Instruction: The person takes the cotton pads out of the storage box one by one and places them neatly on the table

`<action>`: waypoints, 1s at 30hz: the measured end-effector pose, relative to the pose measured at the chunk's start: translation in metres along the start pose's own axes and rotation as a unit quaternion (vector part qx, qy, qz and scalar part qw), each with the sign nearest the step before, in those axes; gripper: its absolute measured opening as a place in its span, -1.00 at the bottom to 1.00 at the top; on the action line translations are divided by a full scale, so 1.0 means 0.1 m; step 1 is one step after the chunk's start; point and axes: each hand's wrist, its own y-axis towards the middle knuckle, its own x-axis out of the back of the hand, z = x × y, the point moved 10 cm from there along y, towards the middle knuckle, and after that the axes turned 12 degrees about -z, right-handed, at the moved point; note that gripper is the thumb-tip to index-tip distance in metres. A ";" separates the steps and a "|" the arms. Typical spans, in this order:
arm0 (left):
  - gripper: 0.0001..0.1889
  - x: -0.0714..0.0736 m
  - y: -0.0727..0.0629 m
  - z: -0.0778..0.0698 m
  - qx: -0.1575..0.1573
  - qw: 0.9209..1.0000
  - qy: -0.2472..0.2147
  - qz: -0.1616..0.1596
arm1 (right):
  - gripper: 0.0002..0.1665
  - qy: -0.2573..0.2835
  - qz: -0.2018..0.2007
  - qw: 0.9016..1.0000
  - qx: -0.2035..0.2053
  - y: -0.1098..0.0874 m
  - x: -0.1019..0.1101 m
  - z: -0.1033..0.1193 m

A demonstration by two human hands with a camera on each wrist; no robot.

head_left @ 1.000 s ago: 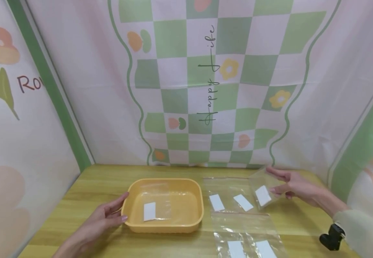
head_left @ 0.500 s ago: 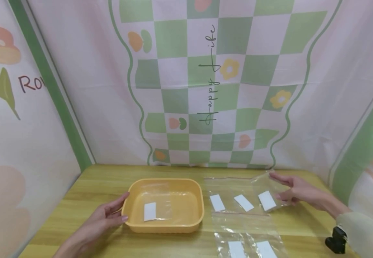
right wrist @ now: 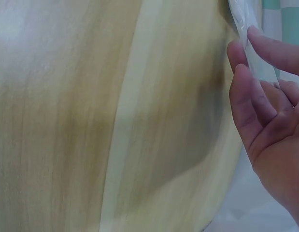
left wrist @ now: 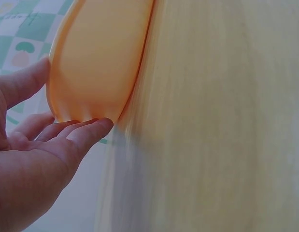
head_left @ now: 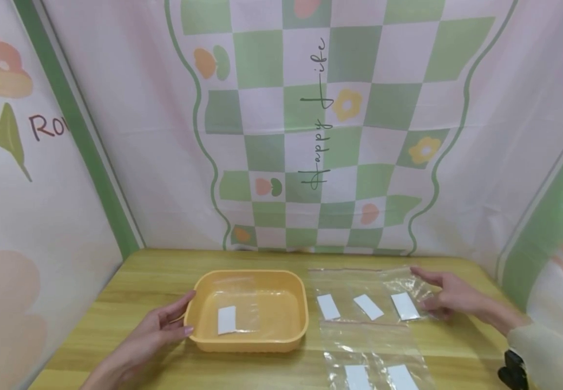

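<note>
My left hand [head_left: 157,327] holds the left end of a yellow plastic tray [head_left: 281,320], its fingers and thumb against the end wall. Inside the tray lies a clear zip-lock bag [head_left: 246,295] with a white card in it. At the back right of the table, my right hand [head_left: 457,295] pinches the right edge of another clear bag [head_left: 395,281]. This bag lies almost flat, and a white card shows through it. In the right wrist view, the bag's film [right wrist: 243,21] passes between the thumb and fingers.
Left of the right hand's bag are more clear bags with a white card [head_left: 328,307] and a tilted white card [head_left: 368,307]. Nearer the front lie two further carded bags [head_left: 354,346]. A patterned curtain [head_left: 311,135] rises behind the wooden table [head_left: 159,271].
My right hand has lowered its bag and moved slightly right, laying it down at the end of the back row. My left hand and the tray have stayed still.
</note>
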 end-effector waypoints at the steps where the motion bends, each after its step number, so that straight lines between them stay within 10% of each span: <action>1: -0.07 0.00 0.00 0.00 0.000 1.000 0.001 0.000 | 0.18 -0.006 -0.003 1.000 0.000 0.00 0.00 0.00; 18: -0.07 0.01 0.01 0.00 -0.004 1.000 0.006 -0.002 | 0.14 -0.129 -0.077 0.988 0.037 0.07 0.10 -0.08; 30: -0.08 0.01 0.00 0.00 -0.006 1.000 0.005 0.003 | 0.19 -0.099 -0.055 0.994 0.009 0.04 0.06 -0.10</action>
